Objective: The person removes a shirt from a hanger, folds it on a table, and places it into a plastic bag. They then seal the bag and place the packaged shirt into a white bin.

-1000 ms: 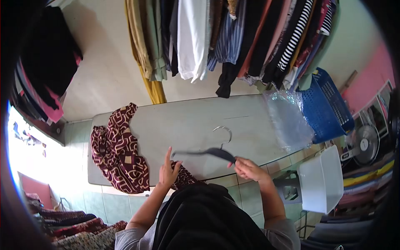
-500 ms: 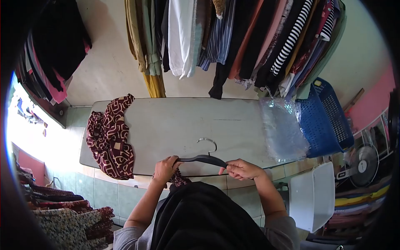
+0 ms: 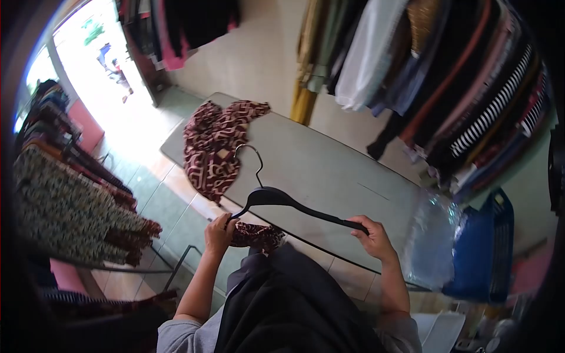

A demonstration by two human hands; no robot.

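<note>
The grey surface (image 3: 329, 182) carries a patterned cloth (image 3: 213, 150), bunched near its left end and reaching the near edge; clear plastic (image 3: 432, 241) lies at the right end.

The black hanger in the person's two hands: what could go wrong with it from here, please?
The hanger is held only near its ends by the left hand and right hand; if one grip loosens, it may swing or drop.
In this view its hook overlaps the patterned cloth on the table; it might snag if lowered there.
</note>
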